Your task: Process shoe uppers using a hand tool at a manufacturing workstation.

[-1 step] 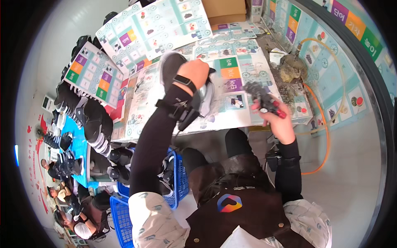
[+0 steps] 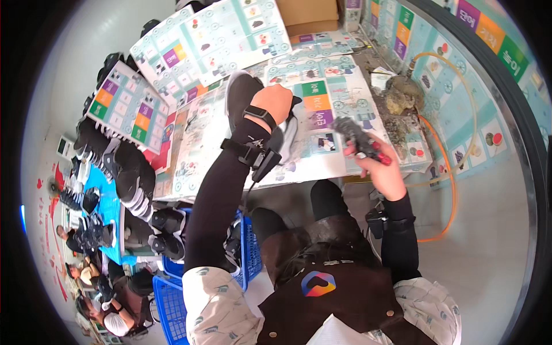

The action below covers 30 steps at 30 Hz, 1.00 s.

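Across the near middle of the surface (image 2: 201, 164), a dark shoe (image 2: 240, 95) with a pale edge lies under my left grip (image 2: 273, 104), its end pointing far and left. My left grip is curled, knuckles up and fingers hidden, so I cannot tell whether it is clamped on the shoe. Just right of that wrist, resting on the surface, is a grey-and-white piece (image 2: 290, 138); I cannot tell whether it belongs to the same shoe.

Over the near right edge of the surface, my right grip (image 2: 382, 167) is clamped around a tool (image 2: 357, 135), dark and rough-looking at its far left end, with red near my fingers. The tool is apart from the shoe.

Printed sheets cover much of the surface. A large board (image 2: 213, 43) leans at the far left, with a smaller board (image 2: 129, 106) tilted nearer and further left. A carton (image 2: 307, 14) stands at the far side. To the far right sits a rough lump (image 2: 402, 98); an orange hose (image 2: 454, 190) curves down the right side. Near left, below the surface, is a blue basket (image 2: 251, 247). Further left, dark footwear (image 2: 135, 172) is lined up.
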Tool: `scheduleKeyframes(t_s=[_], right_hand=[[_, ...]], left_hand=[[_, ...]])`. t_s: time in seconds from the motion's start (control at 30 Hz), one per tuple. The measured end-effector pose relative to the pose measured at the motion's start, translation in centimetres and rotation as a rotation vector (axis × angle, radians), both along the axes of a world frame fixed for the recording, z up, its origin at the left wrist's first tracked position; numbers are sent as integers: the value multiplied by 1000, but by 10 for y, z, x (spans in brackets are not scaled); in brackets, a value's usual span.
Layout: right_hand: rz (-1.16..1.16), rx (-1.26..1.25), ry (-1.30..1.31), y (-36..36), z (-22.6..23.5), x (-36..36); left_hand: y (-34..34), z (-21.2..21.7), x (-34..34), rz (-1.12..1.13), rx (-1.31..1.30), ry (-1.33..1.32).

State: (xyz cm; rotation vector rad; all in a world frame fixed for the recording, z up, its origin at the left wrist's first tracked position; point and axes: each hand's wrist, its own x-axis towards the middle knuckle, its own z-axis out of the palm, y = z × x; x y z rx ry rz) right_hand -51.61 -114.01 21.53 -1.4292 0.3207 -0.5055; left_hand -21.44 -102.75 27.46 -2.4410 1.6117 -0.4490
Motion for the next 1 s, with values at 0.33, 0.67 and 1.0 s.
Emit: scheduleKeyframes(t_s=[0.33, 0.67, 1.0], right_hand=[[-41, -536, 136, 38, -18, 54], [-150, -544, 220, 43, -10, 72], [73, -527, 195, 40, -22, 68]], left_hand=[[-25, -5, 2, -13, 16, 121], [-17, -2, 7, -22, 9, 179], [1, 0, 4, 31, -115, -83]])
